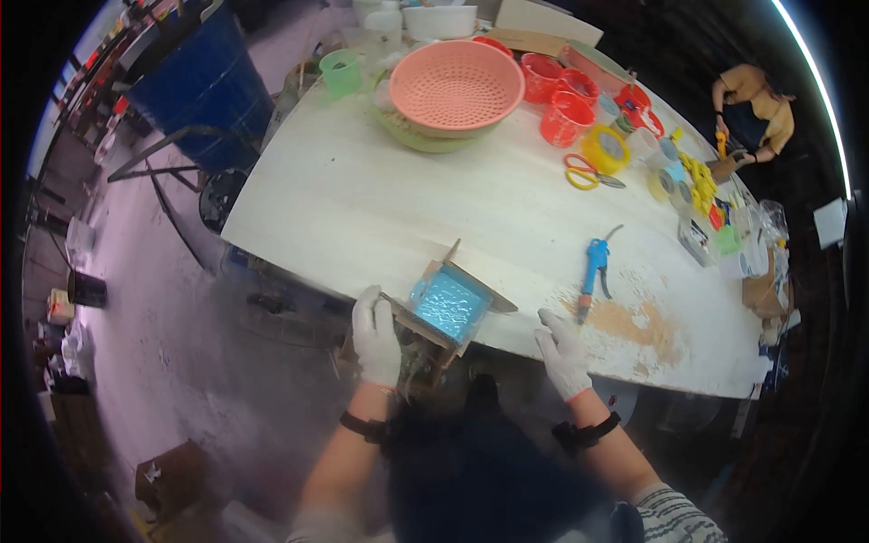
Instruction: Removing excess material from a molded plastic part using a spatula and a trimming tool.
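A small open cardboard box (490, 293) sits at the table's near edge with its flaps spread outward. Inside it, shiny light-blue wrapping or lining (446, 305) shows; what may lie beneath is hidden. My left hand (375, 337), in a white glove, is beside the left end of the near flap, its fingers stretched out. Whether it touches the flap is hard to tell. To the right of the box, my right hand (563, 355), also gloved, hovers by the table edge with fingers apart and nothing in them. Beyond it lies a blue air blow gun (596, 261).
A pink colander (457, 86) rests on a green basin at the back of the white table (362, 199). Red cups (568, 119), yellow tape (606, 149) and scissors (588, 172) lie far right. A blue barrel (204, 90) stands left; another person (756, 113) works at far right.
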The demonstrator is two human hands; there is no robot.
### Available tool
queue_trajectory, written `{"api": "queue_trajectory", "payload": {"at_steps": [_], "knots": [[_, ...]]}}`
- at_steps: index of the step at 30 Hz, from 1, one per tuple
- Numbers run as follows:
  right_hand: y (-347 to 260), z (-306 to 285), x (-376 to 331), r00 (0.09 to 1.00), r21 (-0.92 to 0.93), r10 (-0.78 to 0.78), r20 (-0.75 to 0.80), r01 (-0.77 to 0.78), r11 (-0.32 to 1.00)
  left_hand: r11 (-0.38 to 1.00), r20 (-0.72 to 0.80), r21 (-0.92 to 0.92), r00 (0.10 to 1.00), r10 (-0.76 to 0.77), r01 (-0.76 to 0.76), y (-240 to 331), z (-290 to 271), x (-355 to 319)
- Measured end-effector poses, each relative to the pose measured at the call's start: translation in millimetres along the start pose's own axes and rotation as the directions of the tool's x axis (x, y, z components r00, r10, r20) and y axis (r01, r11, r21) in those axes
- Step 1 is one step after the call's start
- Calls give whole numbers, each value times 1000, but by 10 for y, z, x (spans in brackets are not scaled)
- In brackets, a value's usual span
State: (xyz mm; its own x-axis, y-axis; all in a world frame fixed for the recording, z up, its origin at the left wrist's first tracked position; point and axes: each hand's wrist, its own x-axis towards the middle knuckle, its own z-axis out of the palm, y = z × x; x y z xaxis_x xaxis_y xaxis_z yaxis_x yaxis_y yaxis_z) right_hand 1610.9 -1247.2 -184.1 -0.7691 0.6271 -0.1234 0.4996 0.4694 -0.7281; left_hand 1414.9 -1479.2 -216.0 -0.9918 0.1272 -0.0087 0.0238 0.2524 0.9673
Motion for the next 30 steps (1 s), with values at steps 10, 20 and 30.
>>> {"api": "queue_trajectory", "payload": {"at_steps": [10,20,30], "knots": [[-254,187,346,995,289,66,80,-86,953,988,6,-77,991,-135,135,-131,49,54],[-270,220,532,985,56,-65,160,57,997,930,14,-258,963,-269,263,-20,84,86],[-457,268,579,994,63,-18,110,11,998,950,34,-167,964,-263,265,30,20,55]]}}
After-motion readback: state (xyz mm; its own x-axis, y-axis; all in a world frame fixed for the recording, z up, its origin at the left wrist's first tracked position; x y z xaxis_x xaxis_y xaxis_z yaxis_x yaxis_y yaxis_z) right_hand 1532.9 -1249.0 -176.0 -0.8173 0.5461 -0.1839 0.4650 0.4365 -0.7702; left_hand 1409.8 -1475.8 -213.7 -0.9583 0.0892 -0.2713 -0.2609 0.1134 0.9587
